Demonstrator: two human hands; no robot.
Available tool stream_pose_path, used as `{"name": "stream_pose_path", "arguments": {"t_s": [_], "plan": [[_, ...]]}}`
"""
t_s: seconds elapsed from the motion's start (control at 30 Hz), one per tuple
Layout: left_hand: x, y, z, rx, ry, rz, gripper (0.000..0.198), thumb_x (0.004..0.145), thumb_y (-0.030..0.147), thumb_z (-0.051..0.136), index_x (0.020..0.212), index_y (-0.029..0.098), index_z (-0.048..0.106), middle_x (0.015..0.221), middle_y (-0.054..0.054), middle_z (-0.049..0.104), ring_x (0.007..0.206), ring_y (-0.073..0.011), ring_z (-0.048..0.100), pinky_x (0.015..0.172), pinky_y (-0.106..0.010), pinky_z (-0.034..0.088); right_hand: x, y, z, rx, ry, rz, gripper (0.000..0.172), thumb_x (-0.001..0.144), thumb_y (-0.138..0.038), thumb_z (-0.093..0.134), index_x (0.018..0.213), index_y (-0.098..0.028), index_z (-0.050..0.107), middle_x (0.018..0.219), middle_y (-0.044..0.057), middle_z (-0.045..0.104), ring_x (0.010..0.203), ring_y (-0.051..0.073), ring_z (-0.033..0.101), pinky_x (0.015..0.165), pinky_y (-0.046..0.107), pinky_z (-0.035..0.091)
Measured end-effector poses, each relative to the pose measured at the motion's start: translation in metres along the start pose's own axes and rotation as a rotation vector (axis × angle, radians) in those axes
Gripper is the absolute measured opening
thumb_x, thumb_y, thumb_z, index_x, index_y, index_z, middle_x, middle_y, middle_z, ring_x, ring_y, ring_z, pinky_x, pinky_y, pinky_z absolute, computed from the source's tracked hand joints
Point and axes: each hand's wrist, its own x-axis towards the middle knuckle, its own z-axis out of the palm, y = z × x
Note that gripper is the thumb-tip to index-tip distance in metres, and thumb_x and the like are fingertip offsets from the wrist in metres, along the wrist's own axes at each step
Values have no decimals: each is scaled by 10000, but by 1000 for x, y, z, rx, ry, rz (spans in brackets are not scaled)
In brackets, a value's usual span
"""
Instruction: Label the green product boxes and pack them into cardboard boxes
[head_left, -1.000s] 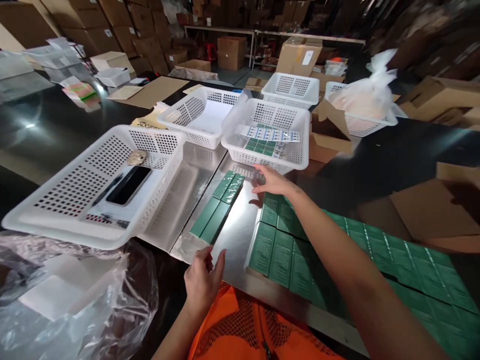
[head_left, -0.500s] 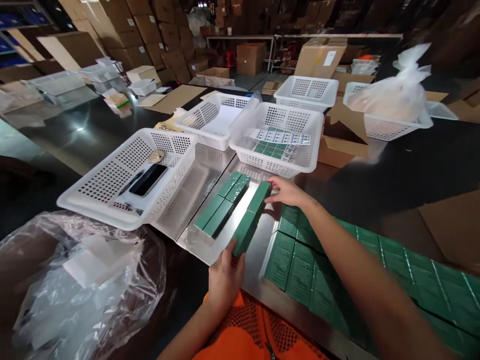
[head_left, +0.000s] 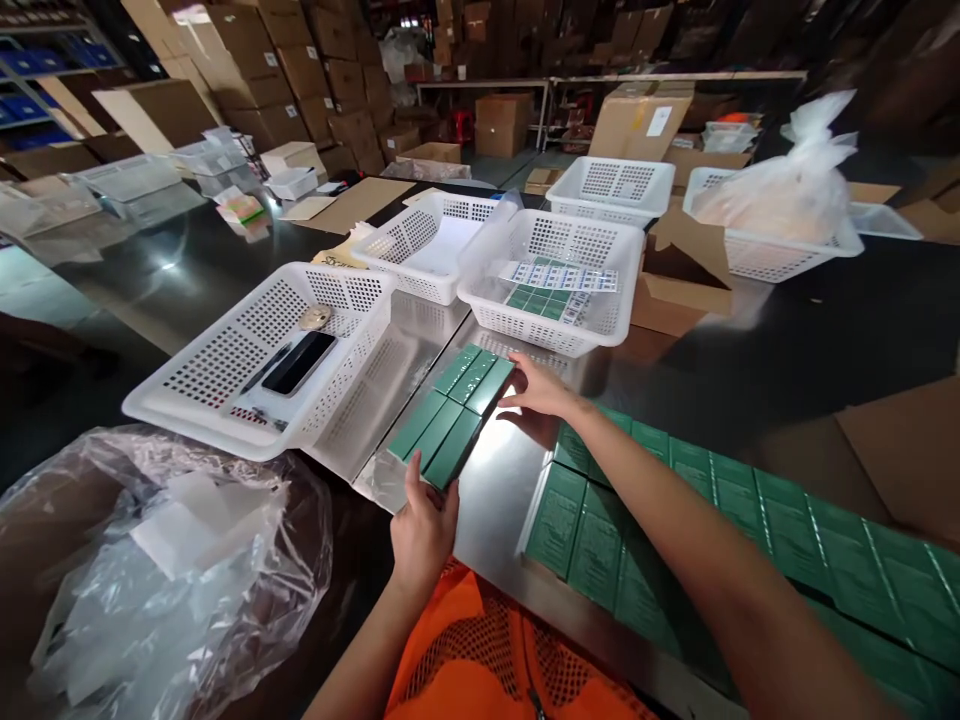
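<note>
Small green boxes (head_left: pixel 431 425) lie side by side in a block on the metal tabletop, in rows two boxes long. My left hand (head_left: pixel 424 530) grips the near end of the right-hand row, thumb and fingers closed round it. At that row's far end, the fingers of my right hand (head_left: pixel 536 388) close on the green box (head_left: pixel 491 385). This row now touches the others. Larger green packs (head_left: pixel 592 540) stand in rows to the right, partly hidden under my right forearm.
On the left, a white basket (head_left: pixel 187 365) holds a phone (head_left: pixel 300 362) and a pen. Another basket (head_left: pixel 525 325) beyond the boxes contains label sheets (head_left: pixel 559 274) and green boxes. A clear plastic bag (head_left: pixel 247 580) sits near left; an open carton (head_left: pixel 682 300) stands right.
Both hands have moved left with the row of two green boxes, bringing it up against the other boxes and closing the gap between them.
</note>
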Motion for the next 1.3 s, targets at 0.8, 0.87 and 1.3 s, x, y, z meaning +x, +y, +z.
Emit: {"name": "stream_pose_path", "arguments": {"t_s": [0.8,0.87,1.3], "plan": [[-34,17,5,-119,-150,78,406,932,347,525,1295,171,479,689,0,687,559,-193,692,503,-265,502,-36,20,-14,72,-13,4,610,678,-247,837,1207,-222,533,1090,68,701,1011,270,670,854,384,523],[-29,12,8,-119,-113,46,422,926,357,525,1296,170,450,691,8,677,563,-196,694,499,-266,502,-29,17,-7,67,3,9,615,677,-254,845,1203,-221,527,1068,77,705,1008,280,669,840,392,523],[-27,11,1,-56,-43,-11,551,880,458,556,1292,108,455,621,36,600,509,-201,651,435,-266,430,-30,21,-20,-58,-24,-13,958,620,-428,873,1440,-233,418,1458,143,462,1379,375,372,1103,481,343]]}}
